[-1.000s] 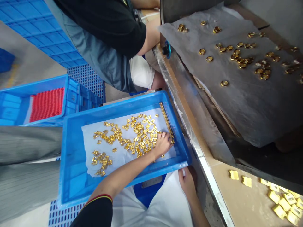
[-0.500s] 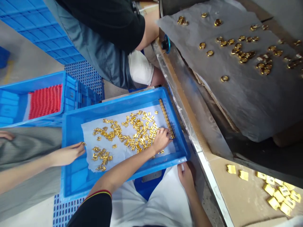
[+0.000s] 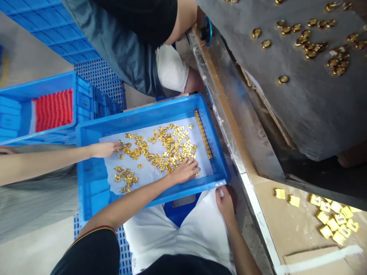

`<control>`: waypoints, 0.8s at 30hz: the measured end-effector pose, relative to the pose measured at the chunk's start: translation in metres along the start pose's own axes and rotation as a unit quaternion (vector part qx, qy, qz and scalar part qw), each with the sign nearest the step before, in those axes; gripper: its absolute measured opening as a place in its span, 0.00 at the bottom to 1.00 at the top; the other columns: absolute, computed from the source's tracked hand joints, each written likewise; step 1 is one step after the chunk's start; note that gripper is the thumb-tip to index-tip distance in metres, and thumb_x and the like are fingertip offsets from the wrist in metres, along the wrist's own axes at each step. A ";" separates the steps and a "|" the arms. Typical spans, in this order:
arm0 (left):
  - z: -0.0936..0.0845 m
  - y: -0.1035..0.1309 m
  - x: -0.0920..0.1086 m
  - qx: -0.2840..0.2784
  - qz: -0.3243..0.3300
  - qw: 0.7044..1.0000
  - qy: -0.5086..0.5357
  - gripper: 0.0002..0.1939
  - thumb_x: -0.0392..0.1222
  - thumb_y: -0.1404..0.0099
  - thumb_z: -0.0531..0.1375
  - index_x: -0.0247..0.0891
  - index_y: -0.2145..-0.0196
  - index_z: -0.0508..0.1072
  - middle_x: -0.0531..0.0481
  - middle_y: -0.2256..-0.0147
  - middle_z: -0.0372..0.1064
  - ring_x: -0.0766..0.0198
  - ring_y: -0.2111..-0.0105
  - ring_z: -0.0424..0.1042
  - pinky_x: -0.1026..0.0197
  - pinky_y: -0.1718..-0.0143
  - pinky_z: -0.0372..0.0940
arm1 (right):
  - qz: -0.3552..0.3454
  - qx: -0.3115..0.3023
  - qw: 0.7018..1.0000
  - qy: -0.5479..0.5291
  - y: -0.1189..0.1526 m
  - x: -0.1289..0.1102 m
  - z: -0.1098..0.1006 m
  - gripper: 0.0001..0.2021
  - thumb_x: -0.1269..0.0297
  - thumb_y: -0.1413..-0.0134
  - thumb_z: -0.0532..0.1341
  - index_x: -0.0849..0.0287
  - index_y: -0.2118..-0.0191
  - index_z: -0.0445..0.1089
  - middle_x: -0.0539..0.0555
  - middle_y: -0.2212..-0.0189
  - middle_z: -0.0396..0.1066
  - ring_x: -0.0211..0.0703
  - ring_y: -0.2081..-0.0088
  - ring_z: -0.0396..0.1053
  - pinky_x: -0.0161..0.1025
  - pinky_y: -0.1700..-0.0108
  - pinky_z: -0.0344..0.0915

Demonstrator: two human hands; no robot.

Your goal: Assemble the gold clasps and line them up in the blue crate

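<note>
Within a shallow blue plastic crate point(image 3: 146, 114), small gold-coloured metal pieces point(image 3: 169, 147) lie scattered on a white sheet point(image 3: 149, 183). A straight row of gold pieces point(image 3: 203, 133) runs along the crate's right end. My left hand point(image 3: 185, 170) is over the lower right edge of the scatter, fingers apart and bent down toward the pieces. Nothing shows clearly in it. My right hand point(image 3: 225, 202) is closed at the crate's near right rim, its thumb against the edge; its other fingers are mostly hidden.
A co-worker's hand point(image 3: 110, 149) reaches in from the left, at the scatter's left side. Another person sits beyond the crate. Red items fill part of a second blue crate point(image 3: 37, 137). At right, a bench point(image 3: 266, 198) bears gold square pieces, with gold rings on a grey sheet point(image 3: 309, 114).
My left hand has moved left, away from the row's near end to the loose pieces. The co-worker's hand has come in over the scatter. My right hand stays at the rim.
</note>
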State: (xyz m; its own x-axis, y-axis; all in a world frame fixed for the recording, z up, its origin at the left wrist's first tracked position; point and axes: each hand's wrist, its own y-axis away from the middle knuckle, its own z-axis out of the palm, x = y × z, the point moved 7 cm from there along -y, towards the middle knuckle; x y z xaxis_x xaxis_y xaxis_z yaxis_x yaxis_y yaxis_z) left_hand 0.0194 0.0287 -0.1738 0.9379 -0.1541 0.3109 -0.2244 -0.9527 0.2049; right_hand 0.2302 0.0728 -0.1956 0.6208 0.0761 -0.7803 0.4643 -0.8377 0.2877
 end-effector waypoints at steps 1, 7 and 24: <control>-0.001 -0.001 0.001 0.000 0.009 1.000 -0.005 0.08 0.41 0.28 0.58 0.40 0.53 0.73 0.43 0.55 0.69 0.52 0.52 0.63 0.53 0.53 0.56 | -0.002 0.002 1.000 0.000 0.000 0.000 0.000 0.21 0.50 0.38 0.51 0.58 0.59 0.77 0.61 0.65 0.81 0.52 0.65 0.79 0.39 0.68 0.74; -0.003 -0.016 0.001 -0.007 -0.007 1.000 -0.007 0.08 0.42 0.27 0.56 0.39 0.57 0.75 0.42 0.58 0.71 0.52 0.52 0.63 0.52 0.53 0.56 | -0.008 0.002 1.000 0.003 -0.002 0.000 0.000 0.22 0.50 0.37 0.52 0.58 0.58 0.77 0.61 0.66 0.81 0.51 0.69 0.77 0.39 0.72 0.72; -0.010 -0.073 0.006 0.046 -0.107 0.993 -0.009 0.14 0.48 0.28 0.58 0.35 0.53 0.75 0.37 0.54 0.72 0.47 0.50 0.64 0.49 0.54 0.59 | -0.023 0.011 0.999 0.031 -0.003 0.004 -0.001 0.27 0.44 0.35 0.49 0.59 0.60 0.78 0.63 0.68 0.80 0.52 0.66 0.78 0.40 0.68 0.73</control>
State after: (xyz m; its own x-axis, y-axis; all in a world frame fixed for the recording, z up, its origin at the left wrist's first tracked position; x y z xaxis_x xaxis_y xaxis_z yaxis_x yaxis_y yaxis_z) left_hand 0.0383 0.1006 -0.1775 0.9664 0.0497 0.2523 0.0043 -0.9841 0.1776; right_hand 0.2320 0.0759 -0.1987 0.6375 0.1483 -0.7560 0.4800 -0.8440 0.2392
